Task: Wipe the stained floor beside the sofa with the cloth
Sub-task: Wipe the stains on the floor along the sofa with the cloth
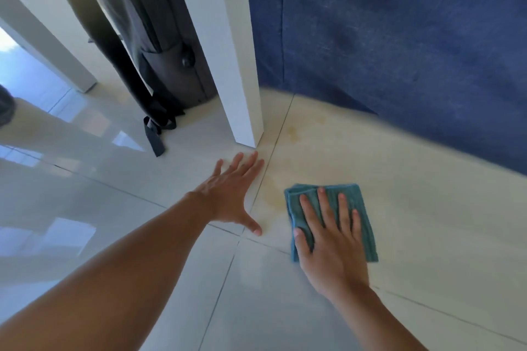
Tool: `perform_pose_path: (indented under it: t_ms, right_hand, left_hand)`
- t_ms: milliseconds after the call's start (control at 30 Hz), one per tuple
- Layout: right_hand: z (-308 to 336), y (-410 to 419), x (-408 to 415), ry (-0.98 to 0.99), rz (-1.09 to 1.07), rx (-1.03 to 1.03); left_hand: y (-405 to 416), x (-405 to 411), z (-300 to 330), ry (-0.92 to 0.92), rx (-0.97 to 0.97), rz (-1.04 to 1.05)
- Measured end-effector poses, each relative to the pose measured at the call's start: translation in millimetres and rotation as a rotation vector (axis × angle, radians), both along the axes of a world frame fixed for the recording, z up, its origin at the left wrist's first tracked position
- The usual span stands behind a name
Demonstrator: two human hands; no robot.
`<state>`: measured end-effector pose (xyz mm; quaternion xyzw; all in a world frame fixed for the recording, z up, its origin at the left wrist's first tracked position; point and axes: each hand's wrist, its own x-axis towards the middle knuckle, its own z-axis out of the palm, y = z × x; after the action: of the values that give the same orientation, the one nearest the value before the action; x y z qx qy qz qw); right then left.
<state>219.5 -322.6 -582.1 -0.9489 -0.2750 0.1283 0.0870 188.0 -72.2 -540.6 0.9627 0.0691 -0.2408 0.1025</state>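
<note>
A person's two bare forearms reach forward and down over a glossy pale tiled floor (176,288), crossed by thin dark grout lines. The right hand (330,239) lies palm-down on a folded teal cloth (362,225), its fingers (323,205) spread wide and flat across the fabric, pressing it to the tile rather than gripping it; the thumb rests at the cloth's left edge. The cloth sits on the floor near the point where four tiles meet, with its far edge showing beyond the fingertips. Just to its left, the left hand (231,196) is planted flat on the bare tile, fingers splayed wide and holding nothing, thumb pointing toward the cloth but apart from it. Between the two hands, along the grout line, a faint yellowish stain (271,196) marks the tile, touching or nearly touching the cloth's left edge. Farther on, more yellowish blotches (293,131) show on the floor near the foot of a white bench leg (228,65), which stands upright on the tile just beyond the left hand's fingertips. Behind that leg, a dark grey backpack (171,65) rests on the floor, one strap (155,137) trailing forward. To the right, the blue fabric side of a sofa (399,37) fills the upper frame, its lower edge meeting the floor well beyond the cloth.
</note>
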Motion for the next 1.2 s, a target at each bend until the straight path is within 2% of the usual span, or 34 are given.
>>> perform_pose_path:
  t_ms: [33, 100, 167, 200, 267, 333, 367, 433, 500, 567, 633, 700, 733, 800, 900, 967, 1033, 1067, 1133, 1200]
  right_hand:
    - [-0.8, -15.8, 3.6, 0.001, 0.039, -0.028]
    - [-3.0, -24.7, 30.3, -0.008, -0.067, -0.084]
    - [-3.8, 4.4, 52.8, 0.024, -0.225, -0.086]
    - [-1.0, 21.6, 50.5, 0.045, -0.232, -0.090]
    - [-0.6, 30.4, 26.4, 0.015, -0.043, -0.031]
    - [4.5, -2.6, 1.4, 0.014, 0.188, -0.008]
    - [6.4, -22.9, -2.3, 0.008, 0.213, -0.019]
    - [3.7, -37.9, 9.5, -0.002, 0.116, -0.085]
    - [-2.0, -7.2, 31.6, -0.016, -0.057, -0.089]
    - [0.9, 33.2, 30.9, 0.030, -0.128, -0.079]
    - [1.1, 36.4, 5.9, 0.017, 0.047, -0.024]
    - [7.0, 2.2, -10.0, 0.024, 0.258, -0.029]
    - [5.7, -12.7, -5.8, 0.019, 0.277, -0.045]
    - [0.1, -13.4, 20.7, -0.019, 0.155, -0.103]
    - [-3.0, 46.6, 36.1, 0.001, -0.037, -0.084]
    - [-0.7, 60.5, 10.3, 0.009, 0.092, -0.020]
    - [-0.6, 31.8, -8.1, 0.012, 0.303, -0.001]
    - [2.0, 13.0, -7.7, 0.017, 0.326, -0.020]
    - [1.4, -0.9, 12.0, -0.009, 0.232, -0.086]
    - [-4.0, 30.1, 37.6, -0.032, 0.098, -0.085]
  left_hand:
    - [0.5, 1.6, 0.2, 0.007, -0.002, -0.003]
    - [1.1, 0.0, -1.5, -0.009, -0.008, 0.001]
    - [2.2, -3.7, -3.5, -0.036, -0.006, 0.007]
    - [1.7, -5.8, -4.1, -0.042, -0.009, 0.008]
    - [3.2, -8.7, -6.6, -0.057, -0.013, 0.006]
    - [5.9, -8.5, -6.9, -0.059, -0.029, 0.001]
    - [7.7, -8.2, -7.2, -0.066, -0.040, 0.009]
    - [7.7, -10.6, -7.9, -0.076, -0.082, 0.022]
    - [5.3, -13.3, -10.6, -0.106, -0.092, 0.040]
    - [4.3, -13.0, -10.2, -0.098, -0.093, 0.042]
    - [7.5, -13.8, -10.9, -0.098, -0.085, 0.023]
    - [13.0, -17.0, -8.5, -0.081, -0.093, 0.000]
    - [15.5, -18.9, -8.7, -0.080, -0.096, 0.001]
    - [15.0, -24.0, -10.5, -0.089, -0.107, 0.048]
    - [14.6, -25.7, -10.9, -0.103, -0.089, 0.097]
    - [17.0, -24.8, -10.9, -0.101, -0.079, 0.088]
    - [20.3, -23.0, -10.5, -0.069, -0.097, 0.086]
    - [21.1, -22.5, -10.8, -0.056, -0.101, 0.090]
    - [20.9, -22.5, -12.1, -0.050, -0.101, 0.091]
    - [21.0, -24.2, -12.5, -0.062, -0.103, 0.095]
